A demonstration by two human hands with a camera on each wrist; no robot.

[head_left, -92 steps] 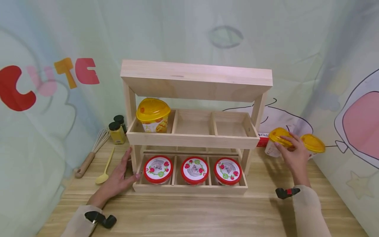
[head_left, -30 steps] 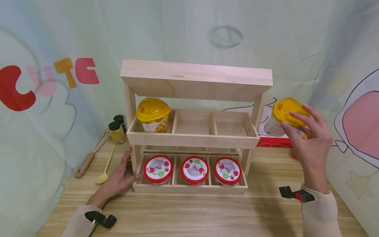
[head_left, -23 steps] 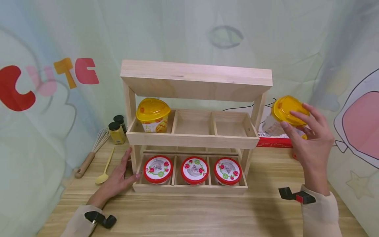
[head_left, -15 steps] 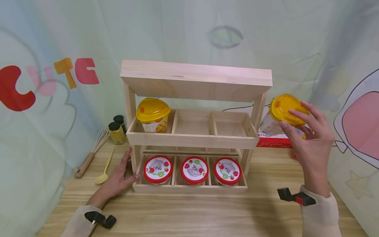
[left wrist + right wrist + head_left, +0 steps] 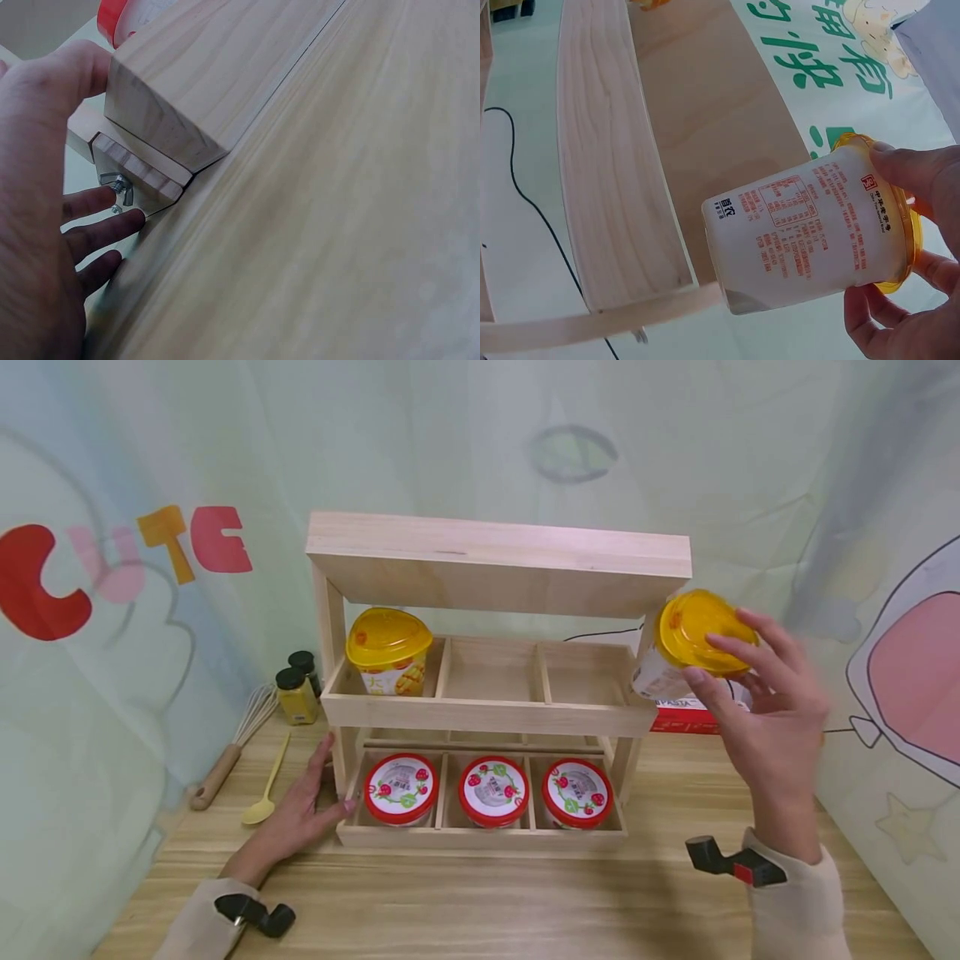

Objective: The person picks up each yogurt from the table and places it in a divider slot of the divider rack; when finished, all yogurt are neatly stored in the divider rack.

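Gripping a white plastic cup with yellow lid [image 5: 686, 643] by its rim, tilted beside the light wooden two-tier rack [image 5: 491, 714], right hand [image 5: 765, 710] leaves two upper compartments unfilled, one holds a matching yellow-lidded cup [image 5: 387, 652]; left hand [image 5: 296, 814], fingers spread, rests against rack's base.

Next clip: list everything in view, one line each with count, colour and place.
wooden rack: 1, pale wood, table centre.
yellow-lidded cup: 1, upper tier, left compartment.
held cup: 1, yellow lid, white body, in the air beside the rack's right post.
red-lidded tubs: 3, one in each lower compartment.
spice jars: 2, black caps, left of the rack.
whisk: 1, wooden handle, far left.
spoon: 1, yellow, beside the whisk.
red box: 1, behind the held cup.
table: 1, light wood.
left hand: flat on the table, thumb against the rack's base.
right hand: fingers round the held cup's lid.
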